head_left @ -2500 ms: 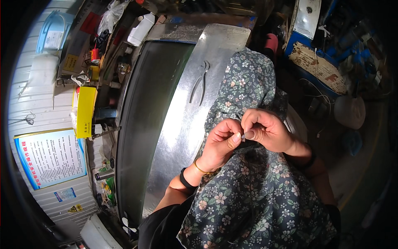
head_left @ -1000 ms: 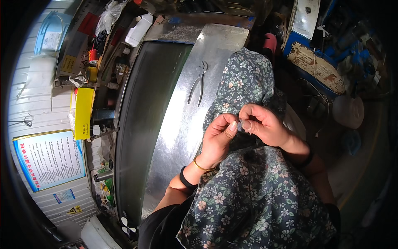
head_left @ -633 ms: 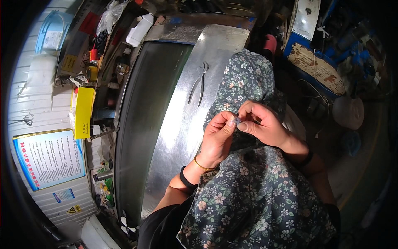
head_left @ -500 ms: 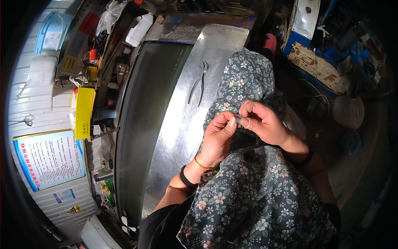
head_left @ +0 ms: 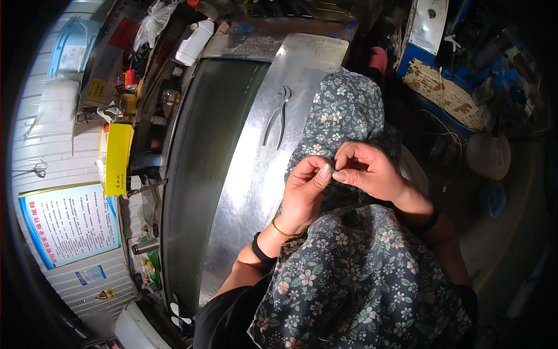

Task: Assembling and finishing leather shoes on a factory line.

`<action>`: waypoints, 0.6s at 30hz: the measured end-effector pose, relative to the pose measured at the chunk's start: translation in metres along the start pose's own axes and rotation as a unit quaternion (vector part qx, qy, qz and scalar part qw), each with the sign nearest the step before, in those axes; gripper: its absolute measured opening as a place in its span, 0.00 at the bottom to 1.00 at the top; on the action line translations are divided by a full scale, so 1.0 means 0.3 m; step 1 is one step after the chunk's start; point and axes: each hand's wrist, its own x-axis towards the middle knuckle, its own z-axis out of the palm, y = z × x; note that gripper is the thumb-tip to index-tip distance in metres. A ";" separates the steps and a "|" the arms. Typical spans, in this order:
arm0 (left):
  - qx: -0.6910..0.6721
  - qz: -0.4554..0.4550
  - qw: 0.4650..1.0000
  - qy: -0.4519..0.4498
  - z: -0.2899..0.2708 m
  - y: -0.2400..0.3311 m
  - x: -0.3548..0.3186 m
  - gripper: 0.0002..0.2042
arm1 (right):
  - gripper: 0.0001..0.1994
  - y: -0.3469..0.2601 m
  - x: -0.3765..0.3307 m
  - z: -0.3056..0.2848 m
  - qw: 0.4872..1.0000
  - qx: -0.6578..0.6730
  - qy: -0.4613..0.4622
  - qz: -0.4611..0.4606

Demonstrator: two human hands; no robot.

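Note:
Above my lap, my left hand (head_left: 308, 187) and my right hand (head_left: 367, 170) meet with thumbs and fingertips pinched close together. Whatever lies between the fingertips is too small and too covered to name. Dark cloth with a pattern of flowers (head_left: 349, 256) drapes over my lap and knees beneath both hands. A pair of pliers (head_left: 281, 119) with long bare handles lies on the shiny metal sheet (head_left: 244, 174) to the left of my knees, apart from both hands.
Left of the sheet runs a dark green belt (head_left: 203, 151). Beyond it stands a cluttered shelf with a yellow box (head_left: 119, 159), a white bottle (head_left: 195, 42) and a metal flask (head_left: 145, 246). A blue machine part (head_left: 442, 93) with a worn plate and a thin white cable (head_left: 456, 138) are at the right.
My fingertips have shifted slightly against each other. The small greyish thing that showed between them is now mostly covered. The pliers have stayed in place.

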 end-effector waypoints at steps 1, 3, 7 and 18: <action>0.000 0.000 1.000 0.000 0.000 0.001 -0.001 0.03 | 0.05 -0.003 0.001 0.003 1.000 0.023 -0.003 0.008; -0.012 -0.012 1.000 -0.001 0.001 0.003 -0.002 0.03 | 0.06 -0.007 -0.001 0.006 1.000 0.021 0.005 0.011; 0.007 -0.012 1.000 0.000 0.007 0.004 -0.004 0.03 | 0.05 0.004 0.005 -0.010 0.997 -0.074 0.004 -0.028; 0.007 -0.020 1.000 0.013 -0.009 -0.005 0.015 0.05 | 0.05 0.003 0.006 -0.042 0.995 0.074 0.043 0.046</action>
